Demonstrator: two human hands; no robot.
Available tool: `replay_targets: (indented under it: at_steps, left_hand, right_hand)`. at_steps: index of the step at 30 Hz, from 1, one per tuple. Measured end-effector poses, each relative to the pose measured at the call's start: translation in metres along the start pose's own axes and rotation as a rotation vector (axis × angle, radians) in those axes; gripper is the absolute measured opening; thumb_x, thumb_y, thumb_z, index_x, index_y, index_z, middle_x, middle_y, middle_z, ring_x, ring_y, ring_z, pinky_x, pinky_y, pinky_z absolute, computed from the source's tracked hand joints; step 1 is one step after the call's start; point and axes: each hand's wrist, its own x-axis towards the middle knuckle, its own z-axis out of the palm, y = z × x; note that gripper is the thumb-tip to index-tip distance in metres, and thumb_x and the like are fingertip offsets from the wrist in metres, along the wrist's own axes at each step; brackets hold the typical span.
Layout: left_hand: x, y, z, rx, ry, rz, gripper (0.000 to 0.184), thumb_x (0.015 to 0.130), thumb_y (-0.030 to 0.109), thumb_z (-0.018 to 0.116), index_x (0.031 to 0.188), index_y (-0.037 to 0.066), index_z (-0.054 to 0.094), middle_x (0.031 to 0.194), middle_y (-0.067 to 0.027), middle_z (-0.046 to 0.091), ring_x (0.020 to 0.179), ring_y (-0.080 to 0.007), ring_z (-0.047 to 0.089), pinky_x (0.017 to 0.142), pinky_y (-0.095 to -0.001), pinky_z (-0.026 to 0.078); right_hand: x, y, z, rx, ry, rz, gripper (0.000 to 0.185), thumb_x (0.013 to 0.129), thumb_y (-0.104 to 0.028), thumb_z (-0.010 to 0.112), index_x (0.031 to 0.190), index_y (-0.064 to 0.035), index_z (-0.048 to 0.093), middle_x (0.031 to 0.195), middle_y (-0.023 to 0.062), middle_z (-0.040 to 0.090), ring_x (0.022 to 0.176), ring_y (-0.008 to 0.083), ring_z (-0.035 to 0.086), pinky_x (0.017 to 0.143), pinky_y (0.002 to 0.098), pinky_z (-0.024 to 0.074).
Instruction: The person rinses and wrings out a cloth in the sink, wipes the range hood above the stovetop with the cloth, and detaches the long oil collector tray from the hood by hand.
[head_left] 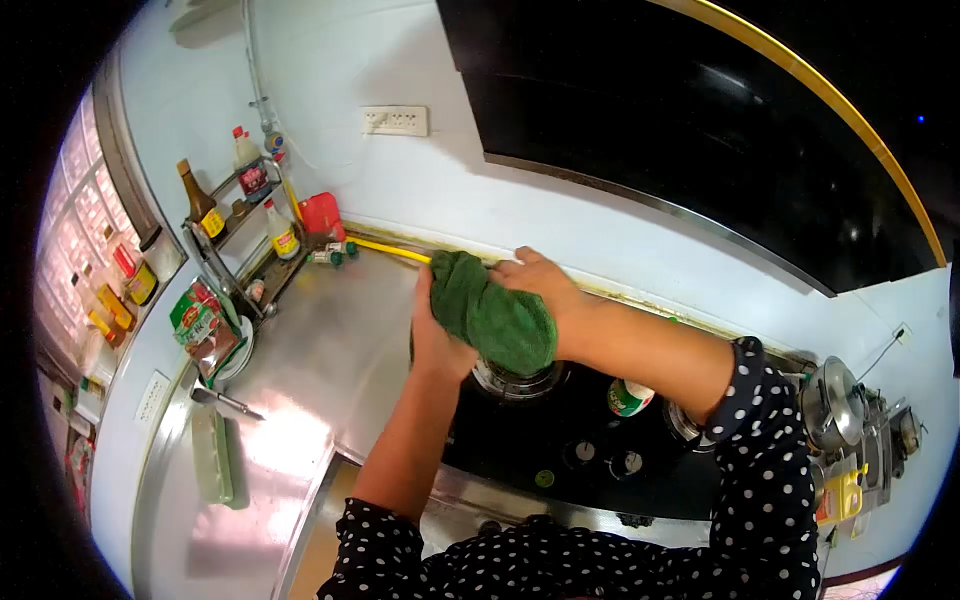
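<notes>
Polka-dot sleeves (768, 480) up close, left hand (438, 338) and right hand (556, 296) both clutching a fuzzy, bunched-up green cloth (497, 322), some fingers hidden, and it's blocking part of a round metal burner (520, 384)

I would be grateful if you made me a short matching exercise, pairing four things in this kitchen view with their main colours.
Things:
1. Cloth
2. Range hood
3. Wall outlet strip
4. Lidded pot

Colours:
A. White
B. Silver
C. Black
D. Dark green

Pairs: 1-D, 2-C, 3-A, 4-B
</notes>
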Motion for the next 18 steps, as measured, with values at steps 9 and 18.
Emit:
replay_targets:
  at_steps: [9,18]
  left_hand:
    - [0.142,0.042,-0.024,0.29,0.155,0.095,0.03,0.084,0.036,0.055,0.088,0.007,0.06,0.085,-0.0101,0.063,0.079,-0.0271,0.061,0.072,-0.0417,0.05]
    - [0.29,-0.001,-0.026,1.001,0.362,0.397,0.012,0.079,0.003,0.053,0.089,-0.002,0.058,0.083,-0.0138,0.059,0.075,-0.0256,0.059,0.064,-0.0389,0.048]
  right_hand:
    - [-0.163,0.046,-0.051,0.428,0.211,0.268,0.033,0.08,-0.021,0.064,0.109,-0.0044,0.061,0.091,0.0144,0.065,0.079,0.0311,0.063,0.072,0.0379,0.0507]
    - [-0.316,0.016,-0.039,0.542,0.149,0.753,0.031,0.074,-0.01,0.07,0.102,-0.0001,0.063,0.089,0.0168,0.065,0.076,0.0309,0.064,0.068,0.0345,0.051]
